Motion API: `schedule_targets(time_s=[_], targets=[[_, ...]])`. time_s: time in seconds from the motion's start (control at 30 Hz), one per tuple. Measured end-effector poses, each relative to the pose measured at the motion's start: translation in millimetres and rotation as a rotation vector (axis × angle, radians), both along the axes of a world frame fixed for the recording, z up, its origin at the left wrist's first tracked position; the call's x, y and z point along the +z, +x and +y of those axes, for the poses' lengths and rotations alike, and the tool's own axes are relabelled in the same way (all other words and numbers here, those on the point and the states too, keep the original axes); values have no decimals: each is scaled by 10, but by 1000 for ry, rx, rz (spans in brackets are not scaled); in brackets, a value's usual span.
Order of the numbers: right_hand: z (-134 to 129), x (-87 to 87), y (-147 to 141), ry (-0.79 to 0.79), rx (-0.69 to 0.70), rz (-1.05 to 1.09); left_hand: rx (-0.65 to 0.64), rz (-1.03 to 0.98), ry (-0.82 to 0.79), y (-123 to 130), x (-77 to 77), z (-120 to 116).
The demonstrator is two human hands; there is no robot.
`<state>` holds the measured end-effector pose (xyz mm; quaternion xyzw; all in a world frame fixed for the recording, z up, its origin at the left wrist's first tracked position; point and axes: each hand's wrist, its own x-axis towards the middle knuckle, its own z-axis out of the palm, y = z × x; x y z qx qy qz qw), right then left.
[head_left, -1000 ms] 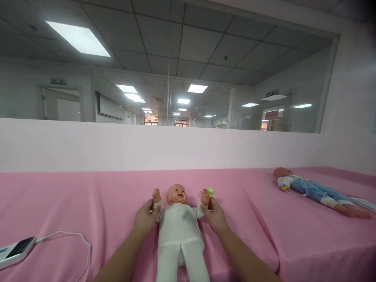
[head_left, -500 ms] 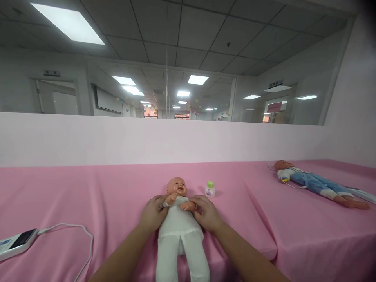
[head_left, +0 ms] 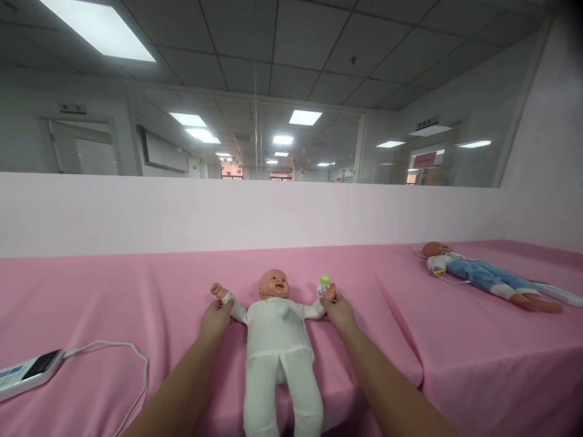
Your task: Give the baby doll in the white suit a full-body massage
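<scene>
A baby doll (head_left: 276,340) in white clothes lies on its back on the pink-covered table (head_left: 113,303), head toward the wall. My left hand (head_left: 215,317) grips the doll's arm on the left side, near the wrist. My right hand (head_left: 339,312) grips the arm on the right side. Both doll arms are spread out flat to the sides. A small bottle with a green cap (head_left: 324,285) stands just behind the doll's hand on the right.
A second doll in blue trousers (head_left: 483,278) lies at the far right with a cable by it. A white handheld device (head_left: 28,374) with a white cable (head_left: 122,358) lies at the left front. A low pale wall (head_left: 136,212) backs the table.
Half a second ago the doll's arms were folded across its chest under my hands. Now both arms are pulled out wide, my hands having moved apart.
</scene>
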<state>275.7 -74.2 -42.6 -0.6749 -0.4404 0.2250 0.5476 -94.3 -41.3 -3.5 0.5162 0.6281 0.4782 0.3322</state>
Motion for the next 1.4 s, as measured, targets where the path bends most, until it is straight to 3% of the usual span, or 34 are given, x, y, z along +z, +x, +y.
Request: schedule_targets(time_s=[0.2,0.37,0.5,0.67,0.8,0.93,1.1,1.27,1.4], targets=[[0,4,27,-103,-60,-152,1,92,-12,-8,-18,20],[-96,79,-146,145,-30,-181,-48,167,82,26,-6,-15],[-231,157,-373,333,168,-289,-162,237,223,158,54,-136],[-342,192,-562,493,428,-639,-320,404,415,318,78,-239],[-336,175,-608,550,507,-761,-407,548,436,361,47,-248],[-325,185,-562,497,444,-608,-404,505,381,353,34,-229],[-247,162,-366,325,265,-216,-259,388,295,301,28,-189],[-103,56,-107,159,28,-64,-116,297,150,210,6,-101],[-29,-17,73,44,11,110,47,217,8,121,13,-28]])
